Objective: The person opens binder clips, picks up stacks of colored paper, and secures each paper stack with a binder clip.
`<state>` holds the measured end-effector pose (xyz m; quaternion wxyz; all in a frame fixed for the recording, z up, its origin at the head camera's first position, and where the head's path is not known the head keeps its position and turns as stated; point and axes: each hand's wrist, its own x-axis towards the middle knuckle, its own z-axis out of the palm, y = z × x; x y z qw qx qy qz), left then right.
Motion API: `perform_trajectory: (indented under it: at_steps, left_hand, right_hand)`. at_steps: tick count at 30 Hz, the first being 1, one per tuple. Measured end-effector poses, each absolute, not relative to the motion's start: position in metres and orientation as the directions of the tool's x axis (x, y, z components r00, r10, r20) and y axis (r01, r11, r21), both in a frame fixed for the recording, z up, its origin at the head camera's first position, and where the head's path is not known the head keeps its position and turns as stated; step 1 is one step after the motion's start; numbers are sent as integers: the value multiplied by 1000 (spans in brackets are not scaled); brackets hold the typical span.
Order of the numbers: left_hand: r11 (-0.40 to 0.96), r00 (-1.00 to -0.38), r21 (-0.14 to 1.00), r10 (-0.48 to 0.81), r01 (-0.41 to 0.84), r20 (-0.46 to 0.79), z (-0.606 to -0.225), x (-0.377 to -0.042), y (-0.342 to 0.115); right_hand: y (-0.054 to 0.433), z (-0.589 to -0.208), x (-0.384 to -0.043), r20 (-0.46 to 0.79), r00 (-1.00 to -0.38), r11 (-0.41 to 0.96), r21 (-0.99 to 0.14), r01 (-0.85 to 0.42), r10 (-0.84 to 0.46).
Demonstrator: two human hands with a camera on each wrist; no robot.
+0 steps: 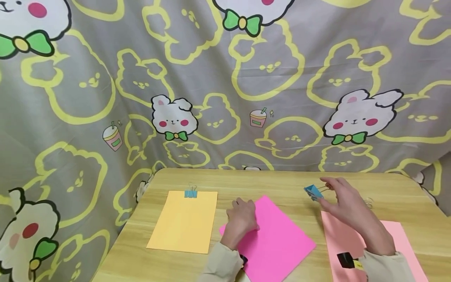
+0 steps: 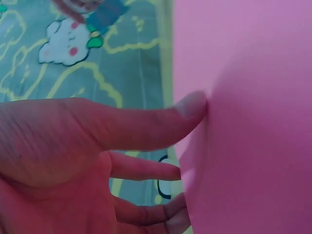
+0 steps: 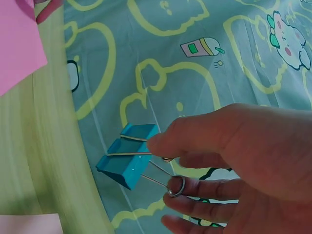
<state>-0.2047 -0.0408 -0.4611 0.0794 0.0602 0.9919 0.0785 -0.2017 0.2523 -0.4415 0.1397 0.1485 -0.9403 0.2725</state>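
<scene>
My left hand (image 1: 241, 217) pinches the left edge of the bright magenta paper (image 1: 276, 239), which lies askew in the middle of the table. In the left wrist view, the thumb (image 2: 192, 105) presses on the face of the paper and the other fingers reach behind its edge. Over the table to the right, my right hand (image 1: 347, 200) holds a blue binder clip (image 1: 313, 192) by its wire handles. The right wrist view shows the thumb on one handle of the clip (image 3: 131, 163) and a finger at the other loop.
Yellow paper (image 1: 183, 225) with a blue binder clip (image 1: 190, 194) on its top edge lies at left. Light pink paper (image 1: 343, 237) lies under the right forearm, with silver wire loops (image 1: 368, 202) near its top. A patterned curtain (image 1: 218, 78) hangs behind the wooden table (image 1: 275, 182).
</scene>
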Motion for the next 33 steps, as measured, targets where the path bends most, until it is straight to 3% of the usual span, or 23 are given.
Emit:
perform_trajectory:
  at_steps: [4, 13, 22, 27, 33]
  left_hand:
    - [984, -985, 151, 111, 91, -132, -468, -206, -38]
    - [954, -978, 285, 139, 91, -154, -474, -212, -35]
    - [915, -953, 305, 298, 265, -63, -479, -218, -49]
    - [804, -917, 486, 399, 342, -15, -487, -225, -59]
    - [661, -881, 676, 471, 327, -34, -493, -233, -69]
  right_hand:
    - [251, -442, -201, 369, -911, 806, -473, -355, -185]
    - [263, -443, -199, 325, -930, 790, -518, -327, -172]
    - [265, -439, -200, 347, -921, 790, -508, -344, -177]
    - [268, -438, -200, 327, -929, 790, -517, -330, -174]
    - [273, -440, -199, 325, -930, 791, -518, -326, -171]
